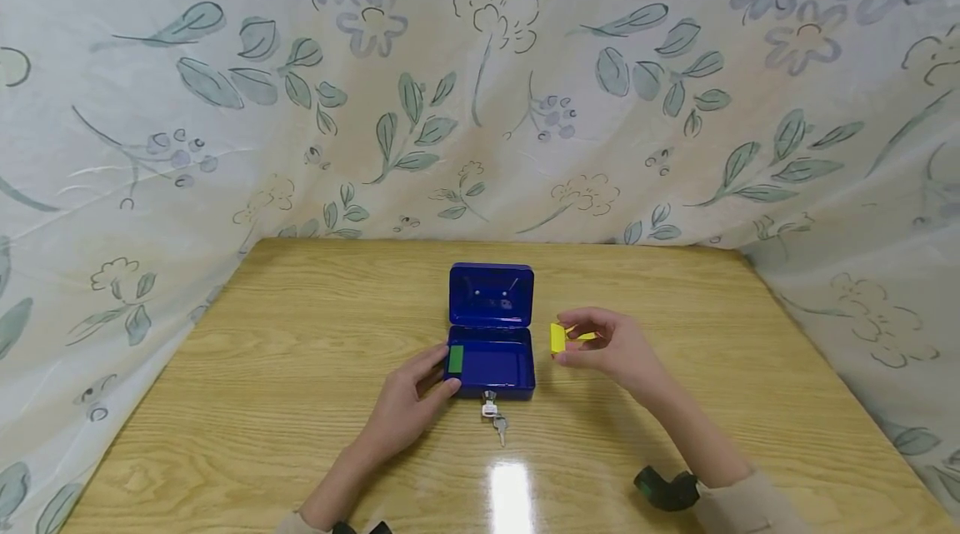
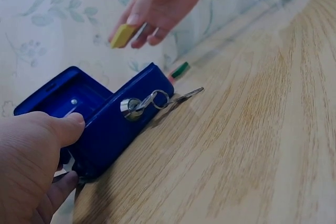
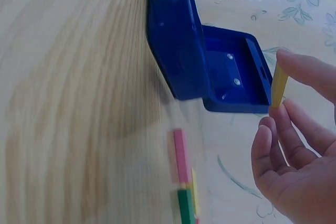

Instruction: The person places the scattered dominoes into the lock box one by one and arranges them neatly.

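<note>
A blue metal cash box (image 1: 495, 391) stands on the table with its lid (image 1: 491, 295) raised at the back. Inside, along its left wall, lies a green block (image 1: 456, 360). My left hand (image 1: 408, 399) grips the box at its front left corner; the thumb reaches over the rim in the left wrist view. To the right of the box, my right hand (image 1: 618, 348) pinches a thin yellow block (image 1: 558, 338) between thumb and fingertips, raised over the table. From the front lock (image 2: 131, 108) hang keys (image 1: 501, 427) on a ring.
Beside the box, in the right wrist view, a pink block (image 3: 180, 155), a green block (image 3: 186, 205) and another yellow block (image 3: 195, 190) lie on the wooden table (image 1: 315, 309). A flowered cloth (image 1: 420, 209) hangs behind the table and along its sides.
</note>
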Demonstrator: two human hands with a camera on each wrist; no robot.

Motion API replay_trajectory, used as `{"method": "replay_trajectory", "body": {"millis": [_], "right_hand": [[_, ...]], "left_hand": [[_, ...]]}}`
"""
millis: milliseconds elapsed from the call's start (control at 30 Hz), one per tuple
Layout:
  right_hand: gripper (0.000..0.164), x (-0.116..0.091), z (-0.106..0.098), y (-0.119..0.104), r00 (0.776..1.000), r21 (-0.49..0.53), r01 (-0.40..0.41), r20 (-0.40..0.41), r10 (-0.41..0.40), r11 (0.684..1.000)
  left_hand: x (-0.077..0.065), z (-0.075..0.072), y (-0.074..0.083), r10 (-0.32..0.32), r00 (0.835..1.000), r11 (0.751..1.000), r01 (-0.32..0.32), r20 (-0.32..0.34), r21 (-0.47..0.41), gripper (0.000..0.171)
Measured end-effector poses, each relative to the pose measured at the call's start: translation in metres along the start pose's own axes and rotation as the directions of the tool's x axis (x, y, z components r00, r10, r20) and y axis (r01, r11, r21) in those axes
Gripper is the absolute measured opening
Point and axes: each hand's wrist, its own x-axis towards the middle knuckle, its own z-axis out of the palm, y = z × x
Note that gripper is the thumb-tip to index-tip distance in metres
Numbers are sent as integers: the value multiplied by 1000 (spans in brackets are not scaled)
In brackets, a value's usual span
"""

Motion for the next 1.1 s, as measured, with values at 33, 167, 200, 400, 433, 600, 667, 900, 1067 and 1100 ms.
{"method": "replay_trajectory", "body": {"millis": [33, 167, 200, 400, 433, 600, 667, 900, 1067, 1100], "right_hand": [[50, 0, 3, -1, 1000, -1, 1, -1, -1, 1000], [52, 3, 17, -3, 1000, -9, -26, -6, 26, 1000], [52, 3, 20, -4, 999, -7, -36, -8, 36, 999], [49, 6, 40, -5, 994, 13, -106, -20, 106, 994], [48, 7, 42, -5, 994, 14, -110, -22, 111, 994], [46, 9, 50, -1, 993, 0, -109, -39, 109, 994], [45, 11, 53, 1, 993, -5, -108, -45, 108, 994], [41, 16, 64, 2, 993, -18, -102, -59, 101, 995], [38, 16, 73, 1, 989, -41, -125, -81, 121, 991], [38, 16, 74, 1, 989, -38, -127, -81, 123, 991]], "left_hand": [[0, 0, 0, -5, 1000, 1000, 5, 0, -1, 52], [0, 0, -1, -8, 1000, 1000, 8, -7, 11, 52], [0, 1, -1, -7, 1000, 1000, 7, -13, 11, 52], [-1, 1, 10, -15, 1000, 1000, 15, -17, 14, 51], [-1, 0, 10, -15, 1000, 1000, 16, -12, 20, 51], [-1, 0, -3, -6, 1000, 999, 6, -3, 37, 53], [-1, -1, -3, -4, 1000, 999, 4, -3, 43, 53], [-2, -1, -2, -18, 1000, 998, 18, -10, 57, 52], [-2, 1, 2, -45, 999, 997, 46, -21, 69, 52], [-2, 2, 3, -49, 998, 997, 51, -24, 65, 51]]}}
